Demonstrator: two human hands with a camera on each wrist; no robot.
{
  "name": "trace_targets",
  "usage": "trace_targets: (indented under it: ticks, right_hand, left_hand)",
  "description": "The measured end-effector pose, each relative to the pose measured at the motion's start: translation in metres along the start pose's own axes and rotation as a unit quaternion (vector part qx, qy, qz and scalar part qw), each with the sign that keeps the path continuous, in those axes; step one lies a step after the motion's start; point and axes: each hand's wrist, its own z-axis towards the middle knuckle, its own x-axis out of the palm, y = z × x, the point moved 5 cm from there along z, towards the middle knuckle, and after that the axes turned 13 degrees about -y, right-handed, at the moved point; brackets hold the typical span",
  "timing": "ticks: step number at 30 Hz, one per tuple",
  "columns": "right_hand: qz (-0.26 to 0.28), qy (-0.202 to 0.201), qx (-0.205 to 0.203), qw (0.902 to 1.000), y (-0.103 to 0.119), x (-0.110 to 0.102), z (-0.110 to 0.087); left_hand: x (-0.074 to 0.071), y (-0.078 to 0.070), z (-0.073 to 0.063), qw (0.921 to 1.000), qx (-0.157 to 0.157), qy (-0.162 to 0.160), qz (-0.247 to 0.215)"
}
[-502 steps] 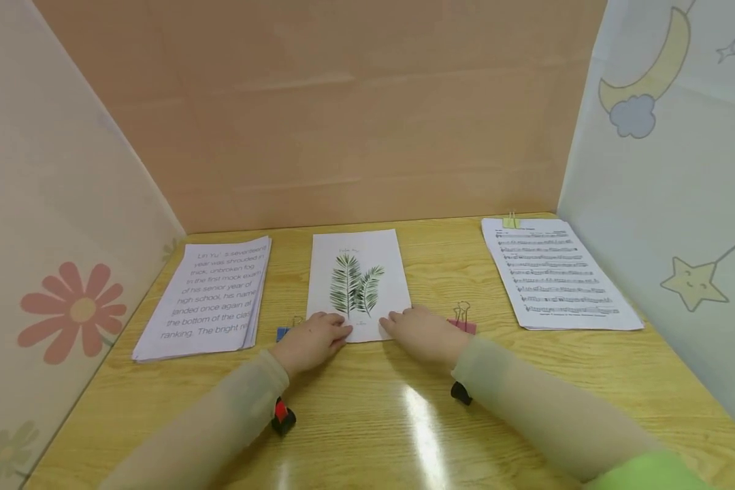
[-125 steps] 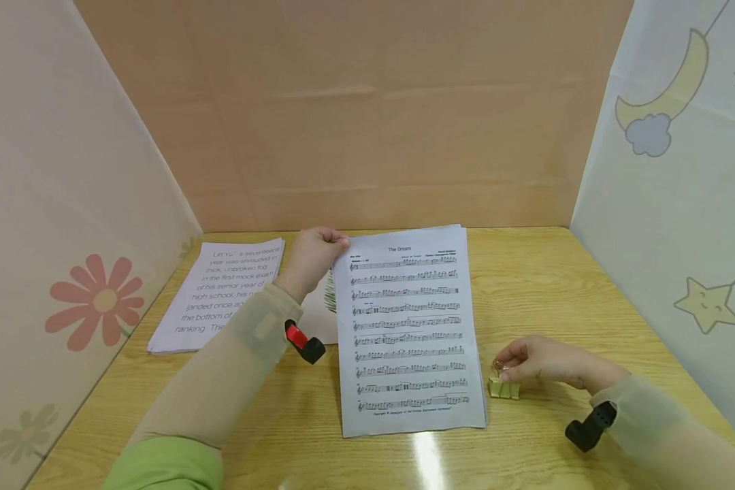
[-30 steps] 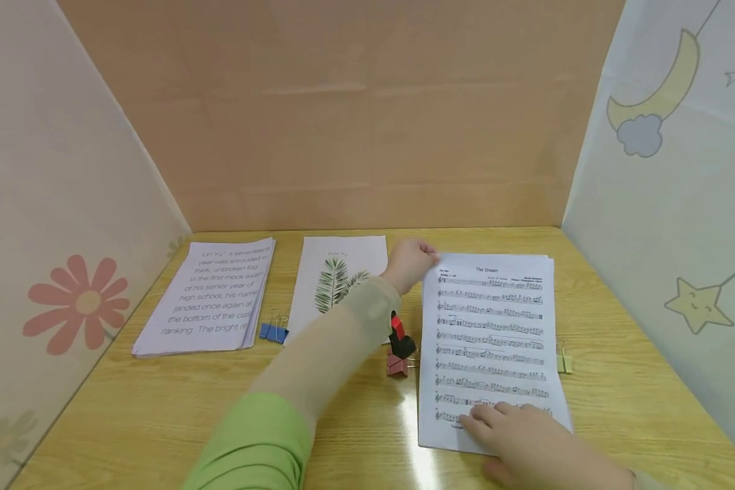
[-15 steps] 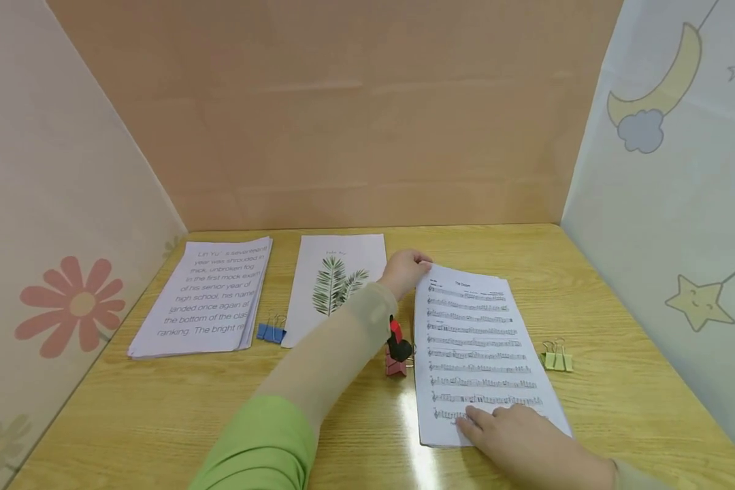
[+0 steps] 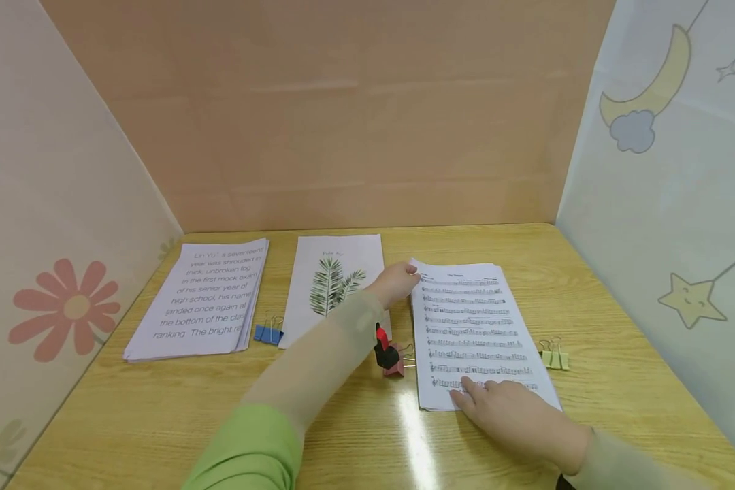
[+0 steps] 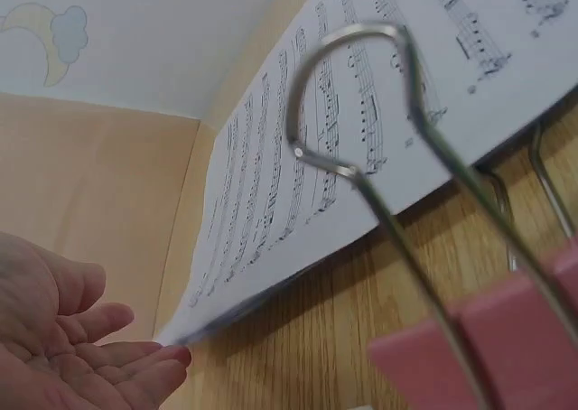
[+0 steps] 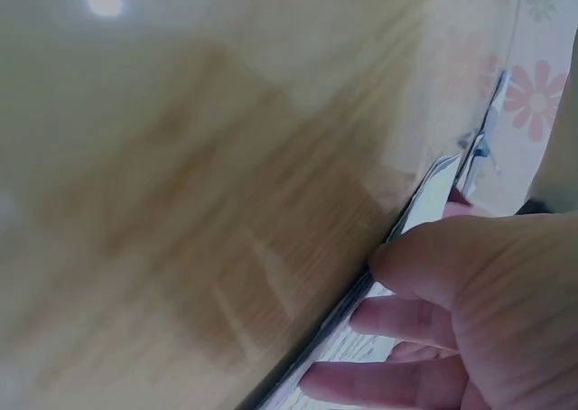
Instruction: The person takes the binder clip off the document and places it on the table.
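A stack of sheet music [image 5: 474, 327] lies on the table right of the middle. At its far left corner is my left hand [image 5: 395, 284]; in the left wrist view the fingertips touch the paper corner, while the thumb stands apart from them. My right hand [image 5: 517, 415] rests on the near edge of the stack, fingers extended over the lowest lines. In the right wrist view its thumb [image 7: 420, 256] lies at the paper edge. A pink binder clip [image 5: 394, 369] stands by the stack's left side, beneath my left wrist. To the right sits a yellow binder clip [image 5: 554, 359].
A sheet with a palm leaf print [image 5: 303, 286] lies left of my left hand, partly covered by the forearm. Beside it are a blue binder clip [image 5: 269, 334] and a stack of text pages [image 5: 205, 299]. Walls border the table [image 5: 177, 401] at the back and sides.
The sheet music came from the far right and lost its yellow clip, which now stands beside it. Lately the stack has come down flat and shifted away from me; both hands moved with it.
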Motion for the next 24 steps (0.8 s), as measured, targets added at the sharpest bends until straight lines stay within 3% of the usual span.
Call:
trace_targets:
  ticks: [12, 18, 21, 24]
  right_hand:
    - [0.017, 0.047, 0.037, 0.9980, -0.030, 0.018, 0.010]
    - [0.030, 0.072, 0.067, 0.9947, -0.046, 0.027, 0.016]
    - [0.041, 0.080, 0.082, 0.9926, -0.054, 0.028, 0.018]
    - [0.049, 0.082, 0.096, 0.9908, -0.062, 0.030, 0.019]
  left_hand:
    - [-0.033, 0.002, -0.035, 0.9981, 0.054, -0.007, -0.028]
    - [-0.043, 0.012, -0.068, 0.9928, 0.108, 0.028, 0.045]
    - [-0.038, 0.018, -0.085, 0.9722, 0.175, 0.055, 0.145]
    - [-0.029, 0.022, -0.099, 0.9374, 0.244, 0.071, 0.238]
